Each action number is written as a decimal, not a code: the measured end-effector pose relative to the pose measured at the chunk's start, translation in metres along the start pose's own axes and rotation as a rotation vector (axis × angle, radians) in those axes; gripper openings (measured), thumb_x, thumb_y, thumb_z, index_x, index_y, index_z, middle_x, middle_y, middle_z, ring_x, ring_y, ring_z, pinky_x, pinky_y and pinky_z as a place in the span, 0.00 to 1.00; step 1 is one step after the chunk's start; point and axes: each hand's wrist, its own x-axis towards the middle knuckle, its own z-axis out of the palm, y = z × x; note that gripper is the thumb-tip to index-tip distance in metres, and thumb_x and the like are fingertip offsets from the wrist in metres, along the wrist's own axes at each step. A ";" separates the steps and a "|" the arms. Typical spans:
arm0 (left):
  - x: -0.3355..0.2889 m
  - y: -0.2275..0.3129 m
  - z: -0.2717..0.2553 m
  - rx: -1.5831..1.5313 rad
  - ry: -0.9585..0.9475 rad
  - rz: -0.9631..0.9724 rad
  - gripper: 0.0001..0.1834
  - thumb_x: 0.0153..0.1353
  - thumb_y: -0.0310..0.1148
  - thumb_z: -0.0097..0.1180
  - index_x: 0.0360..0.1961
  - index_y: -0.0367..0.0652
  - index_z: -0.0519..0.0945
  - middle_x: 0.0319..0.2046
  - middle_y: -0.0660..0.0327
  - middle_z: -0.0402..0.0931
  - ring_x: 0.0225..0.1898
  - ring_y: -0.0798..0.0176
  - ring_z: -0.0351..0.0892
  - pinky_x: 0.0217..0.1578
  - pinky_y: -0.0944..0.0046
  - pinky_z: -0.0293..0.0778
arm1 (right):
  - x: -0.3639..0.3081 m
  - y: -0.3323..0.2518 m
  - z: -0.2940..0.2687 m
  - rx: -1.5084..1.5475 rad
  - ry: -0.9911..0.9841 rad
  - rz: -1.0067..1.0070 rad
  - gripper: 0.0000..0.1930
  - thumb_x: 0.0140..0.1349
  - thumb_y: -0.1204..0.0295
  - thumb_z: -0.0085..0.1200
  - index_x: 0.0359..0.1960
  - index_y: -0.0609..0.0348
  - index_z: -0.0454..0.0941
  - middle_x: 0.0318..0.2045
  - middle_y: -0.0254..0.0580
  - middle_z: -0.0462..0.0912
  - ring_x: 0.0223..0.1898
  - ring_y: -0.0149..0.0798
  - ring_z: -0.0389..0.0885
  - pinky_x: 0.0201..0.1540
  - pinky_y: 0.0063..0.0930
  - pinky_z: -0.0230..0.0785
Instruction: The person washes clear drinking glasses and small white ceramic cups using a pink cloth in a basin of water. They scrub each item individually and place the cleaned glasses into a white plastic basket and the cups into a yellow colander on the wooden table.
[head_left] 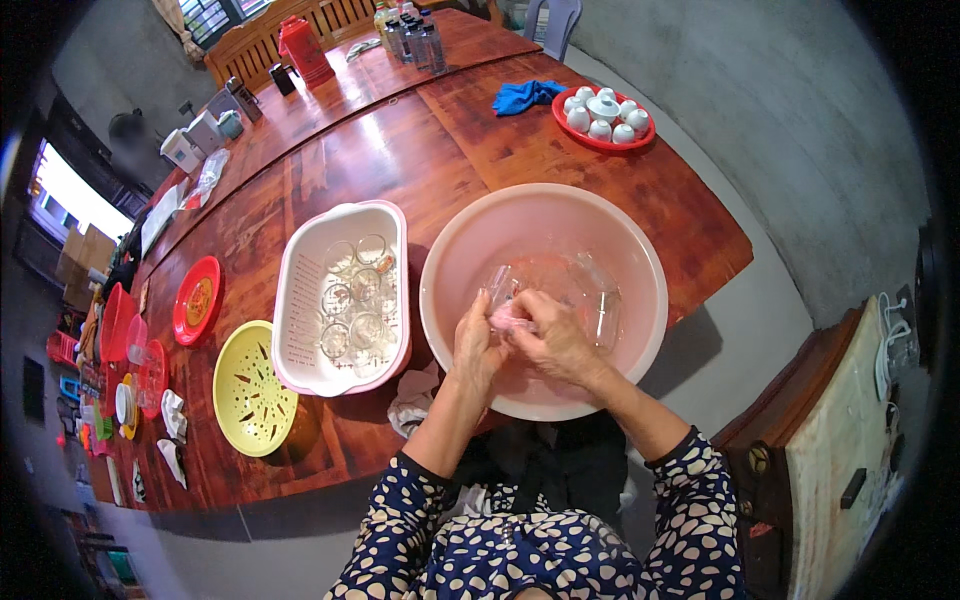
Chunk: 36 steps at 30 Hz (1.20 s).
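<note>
Both my hands are over a large pale pink basin (640, 240) on the wooden table. My left hand (478, 345) grips a clear drinking glass (500, 277), whose end shows beyond my fingers. In my right hand (555, 335) a pink cloth (510, 318) is bunched and pressed against the glass. More clear glassware (606, 315) lies on its side in the basin, right of my hands. Left of the basin, a white draining basket (300, 270) with a pink outer rim holds several upright clear glasses (368, 288).
A yellow colander (232, 400) and a red plate (198, 300) stand at the left. A crumpled cloth (412, 400) lies between basket and basin. Farther back are a blue cloth (527, 96), a red tray (628, 145) of white cups, several bottles (415, 45) and a red thermos (305, 52).
</note>
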 end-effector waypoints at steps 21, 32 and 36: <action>-0.011 0.003 0.010 0.138 -0.386 0.340 0.24 0.57 0.25 0.58 0.54 0.42 0.66 0.44 0.55 0.72 0.40 0.56 0.77 0.37 0.64 0.80 | 0.022 0.042 -0.037 0.818 0.237 0.471 0.05 0.66 0.73 0.45 0.37 0.60 0.74 0.27 0.37 0.77 0.21 0.29 0.75 0.20 0.22 0.73; -0.028 0.004 0.021 0.181 -0.471 0.274 0.19 0.63 0.30 0.55 0.54 0.43 0.68 0.45 0.61 0.73 0.37 0.67 0.77 0.37 0.64 0.76 | 0.004 0.020 -0.023 1.520 0.271 0.414 0.06 0.66 0.73 0.41 0.42 0.57 0.68 0.32 0.37 0.73 0.27 0.31 0.73 0.22 0.27 0.67; -0.026 0.000 0.019 0.159 -0.507 0.276 0.18 0.64 0.34 0.54 0.53 0.43 0.69 0.42 0.63 0.75 0.36 0.68 0.78 0.37 0.64 0.77 | 0.001 0.000 -0.020 1.123 0.270 0.485 0.03 0.64 0.76 0.42 0.37 0.62 0.67 0.22 0.35 0.73 0.18 0.27 0.68 0.16 0.18 0.58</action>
